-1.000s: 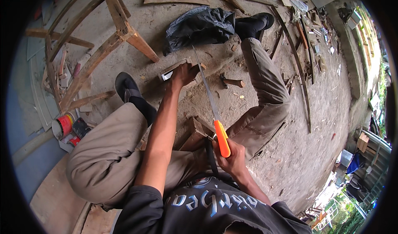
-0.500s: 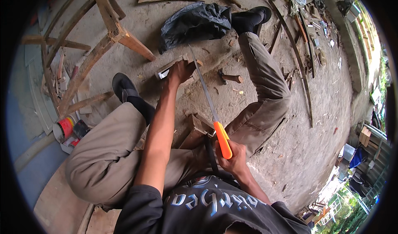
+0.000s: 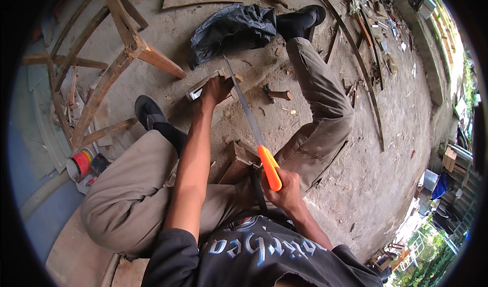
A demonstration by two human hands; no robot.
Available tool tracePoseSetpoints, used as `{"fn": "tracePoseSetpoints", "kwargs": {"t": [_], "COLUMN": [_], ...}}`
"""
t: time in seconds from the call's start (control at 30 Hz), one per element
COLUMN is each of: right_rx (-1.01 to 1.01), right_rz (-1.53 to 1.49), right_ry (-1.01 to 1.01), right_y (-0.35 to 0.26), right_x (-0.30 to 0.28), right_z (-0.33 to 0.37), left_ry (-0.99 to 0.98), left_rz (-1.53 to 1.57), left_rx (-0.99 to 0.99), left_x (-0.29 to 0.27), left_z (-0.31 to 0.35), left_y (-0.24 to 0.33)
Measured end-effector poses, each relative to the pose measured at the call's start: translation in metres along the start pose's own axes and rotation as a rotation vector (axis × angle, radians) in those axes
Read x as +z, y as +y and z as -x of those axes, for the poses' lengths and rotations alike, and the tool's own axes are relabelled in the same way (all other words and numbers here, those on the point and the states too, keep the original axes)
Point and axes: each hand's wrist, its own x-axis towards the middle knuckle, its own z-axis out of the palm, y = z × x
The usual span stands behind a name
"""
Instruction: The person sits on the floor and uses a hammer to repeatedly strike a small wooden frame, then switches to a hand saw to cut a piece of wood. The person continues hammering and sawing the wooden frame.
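In my right hand (image 3: 284, 189), the fingers are wrapped round the orange handle of a handsaw (image 3: 247, 107). Its long thin blade slants up and to the left, the far part passing beside my left hand (image 3: 217, 89). That hand is closed over a small wooden frame (image 3: 195, 92) on the floor, pressing it from above. My hand hides part of the frame, and whether the saw teeth touch wood I cannot tell. Right of the blade lies a hammer (image 3: 279, 95) with a wooden handle.
A black plastic bag (image 3: 231, 32) lies beyond my hands. To the left stands a wooden chair frame (image 3: 133, 45); a red and yellow can (image 3: 81, 164) is below it. A wooden block (image 3: 235, 165) sits between my legs. Long wood strips (image 3: 356, 58) lie at right.
The whole view has shifted slightly, so the floor objects appear a little further left. Both hands keep their grips, and the saw shows hardly any movement against the frame.
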Motion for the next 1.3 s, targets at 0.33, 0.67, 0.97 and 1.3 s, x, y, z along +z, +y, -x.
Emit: {"fn": "tracePoseSetpoints", "kwargs": {"t": [0.33,0.67,0.97,1.3], "right_rx": [-0.156,-0.016,-0.015,0.008], "right_rz": [-0.050,-0.019,-0.020,0.018], "right_ry": [0.060,-0.033,-0.015,-0.025], "right_y": [0.005,0.010,0.011,0.007], "right_x": [-0.004,0.001,0.002,0.008], "right_z": [0.001,-0.003,-0.010,0.001], "left_ry": [-0.010,-0.040,-0.077,-0.058], "left_rz": [-0.035,-0.108,-0.126,-0.090], "left_rx": [-0.015,-0.030,-0.057,-0.006], "left_x": [0.000,0.001,-0.002,0.000], "left_z": [-0.005,-0.005,-0.004,-0.005], "left_y": [-0.002,-0.003,0.002,-0.003]}}
